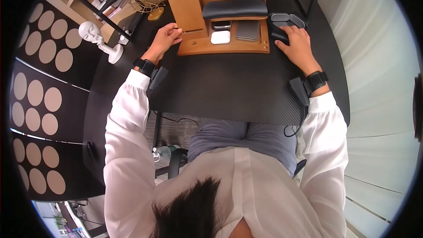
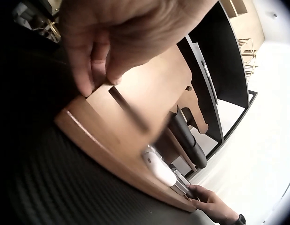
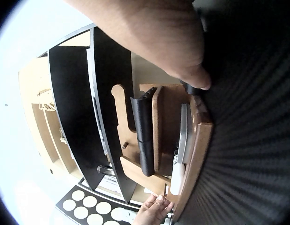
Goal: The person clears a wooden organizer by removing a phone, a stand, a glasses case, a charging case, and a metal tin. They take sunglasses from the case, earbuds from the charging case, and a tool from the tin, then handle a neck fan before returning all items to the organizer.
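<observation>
A person in a white shirt [image 1: 229, 185] is sitting at a black desk [image 1: 220, 88], seen from above. Both forearms are reaching forward, each wearing a black wrist strap with a camera.

The left hand [image 1: 165, 37] is resting at the left front corner of a wooden organiser [image 1: 220, 46]. Its fingers [image 2: 95, 70] are curling down, and the fingertips are pinching the near edge of the upright slanted wooden panel [image 1: 187, 9], just above the dark slot [image 2: 128, 108] in the base.

The right hand [image 1: 297, 44] is lying on the desk just beside the organiser's right edge, covering a black object [image 1: 280, 34]. The fingers are bending over it, and the thumb [image 3: 196, 77] is pressing against its side; what the object is cannot be told from these views.

On the organiser's tray, a white earbud case [image 1: 220, 37] is lying in the middle, with a dark phone [image 1: 247, 30] just to its right and a small black and silver item [image 1: 221, 25] behind it. A dark wallet [image 1: 235, 8] is sitting on the raised shelf above them. A glasses case [image 1: 286, 17] is lying just beyond the right hand.

Farther left, a white head figurine [image 1: 94, 35] is standing near the desk edge, beside black panels with beige circles [image 1: 44, 44]. Shelving is showing at the back.
</observation>
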The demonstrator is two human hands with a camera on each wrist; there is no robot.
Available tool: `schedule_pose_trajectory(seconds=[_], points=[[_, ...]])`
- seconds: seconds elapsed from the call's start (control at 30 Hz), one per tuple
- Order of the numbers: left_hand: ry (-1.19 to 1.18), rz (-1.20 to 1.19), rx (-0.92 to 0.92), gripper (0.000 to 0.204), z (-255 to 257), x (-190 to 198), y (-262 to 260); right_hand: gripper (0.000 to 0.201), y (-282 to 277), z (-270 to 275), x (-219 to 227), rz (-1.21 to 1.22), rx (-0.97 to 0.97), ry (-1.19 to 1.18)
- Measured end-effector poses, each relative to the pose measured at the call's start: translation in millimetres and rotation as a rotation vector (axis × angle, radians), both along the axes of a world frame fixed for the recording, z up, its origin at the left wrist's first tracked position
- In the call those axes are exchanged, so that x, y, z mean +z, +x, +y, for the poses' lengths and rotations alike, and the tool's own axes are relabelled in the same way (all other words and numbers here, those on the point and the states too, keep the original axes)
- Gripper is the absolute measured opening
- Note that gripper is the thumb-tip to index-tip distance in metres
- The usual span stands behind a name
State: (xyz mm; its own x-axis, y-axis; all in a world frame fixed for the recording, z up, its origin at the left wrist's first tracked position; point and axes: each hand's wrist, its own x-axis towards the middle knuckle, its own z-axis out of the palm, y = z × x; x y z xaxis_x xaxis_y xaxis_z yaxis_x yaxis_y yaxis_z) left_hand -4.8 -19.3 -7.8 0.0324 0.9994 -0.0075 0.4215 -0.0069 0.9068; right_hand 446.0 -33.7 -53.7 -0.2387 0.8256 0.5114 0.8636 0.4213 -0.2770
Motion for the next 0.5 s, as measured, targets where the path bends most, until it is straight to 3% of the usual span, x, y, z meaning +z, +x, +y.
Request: schedule_pose_trajectory(seconds=[0.13, 0.23, 0.33, 0.5], points=[[0.013, 0.048, -0.034, 0.027, -12, 9, -14, 0.05, 0, -1, 3, 0.017, 0.004, -0.04], [0.277, 0.341, -0.112, 0.027, -39, 35, -47, 0.05, 1, 2, -1, 0.008, 0.022, 0.004], [0.07, 0.609, -0.152, 0.03, -82, 66, -65, 0.05, 0, 1, 2, -0.005, 0.021, -0.026], [0.088, 0.843, -0.148, 0.041, -124, 49, -90, 0.049, -1, 5, -6, -0.018, -0.006, 0.031]])
